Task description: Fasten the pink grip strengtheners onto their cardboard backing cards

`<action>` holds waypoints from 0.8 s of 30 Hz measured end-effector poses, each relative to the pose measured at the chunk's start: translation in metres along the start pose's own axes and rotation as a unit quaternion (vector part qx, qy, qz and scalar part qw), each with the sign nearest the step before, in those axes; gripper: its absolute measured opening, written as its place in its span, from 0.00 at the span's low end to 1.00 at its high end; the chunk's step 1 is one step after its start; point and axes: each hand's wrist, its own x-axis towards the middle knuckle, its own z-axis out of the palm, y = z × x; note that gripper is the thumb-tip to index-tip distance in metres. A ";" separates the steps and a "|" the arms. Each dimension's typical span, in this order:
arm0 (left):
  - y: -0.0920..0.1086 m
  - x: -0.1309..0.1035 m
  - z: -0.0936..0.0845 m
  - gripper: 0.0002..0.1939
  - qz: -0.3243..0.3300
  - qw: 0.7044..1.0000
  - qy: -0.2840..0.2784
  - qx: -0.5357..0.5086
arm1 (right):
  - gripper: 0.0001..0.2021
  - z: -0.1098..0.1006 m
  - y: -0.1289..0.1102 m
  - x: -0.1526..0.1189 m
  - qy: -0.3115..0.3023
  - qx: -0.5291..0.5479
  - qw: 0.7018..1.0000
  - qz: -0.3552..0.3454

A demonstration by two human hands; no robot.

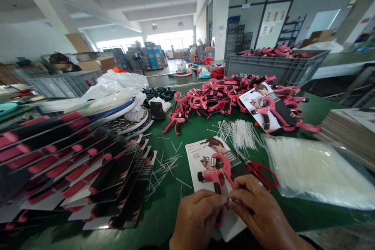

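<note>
A pink hand gripper with black-padded handles (218,175) and a coil spring lies on a printed backing card (195,156) in front of me. My left hand (197,216) and my right hand (258,205) meet over its lower handles. Both are closed, thumbs and fingers pinching a small white cable tie (229,199) at the handles; most of the tie is hidden by the fingers. Red-handled scissors (260,174) lie just beyond my right hand. Behind them is a pile of white cable ties (241,134).
Stacked carded hand grippers (117,187) fill the left. Cut tie ends (164,168) are scattered beside them. Loose pink grippers (205,97) heap up behind, near a grey crate (263,68). A bag of ties (319,172) and stacked cards (345,129) lie right. A person (63,62) is far left.
</note>
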 end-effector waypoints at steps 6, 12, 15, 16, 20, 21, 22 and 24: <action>-0.002 0.003 -0.001 0.07 -0.067 0.994 -0.045 -0.079 | 0.06 -0.001 0.003 0.006 -0.052 0.042 0.998 -0.012; -0.001 0.011 -0.001 0.06 -0.067 0.992 -0.091 -0.063 | 0.04 -0.014 0.003 0.010 -0.112 0.060 0.992 0.023; 0.004 0.014 -0.001 0.06 -0.059 0.991 -0.112 -0.045 | 0.06 -0.023 0.001 0.006 -0.147 0.075 0.986 0.011; 0.006 0.015 -0.001 0.06 -0.055 0.990 -0.120 -0.041 | 0.05 -0.025 0.000 0.005 -0.151 0.072 0.986 0.008; 0.012 0.016 0.001 0.06 -0.050 0.991 -0.121 -0.017 | 0.09 -0.024 -0.006 0.002 -0.130 0.059 0.989 0.026; 0.012 0.017 0.002 0.05 -0.049 0.992 -0.118 -0.010 | 0.10 -0.022 -0.007 0.002 -0.117 0.065 0.991 0.032; 0.013 0.017 0.003 0.05 -0.048 0.992 -0.117 -0.003 | 0.10 -0.020 -0.009 0.001 -0.098 0.071 0.992 0.035; 0.014 0.018 0.004 0.06 -0.053 0.991 -0.119 0.022 | 0.09 -0.014 -0.012 -0.001 -0.052 0.068 0.996 0.031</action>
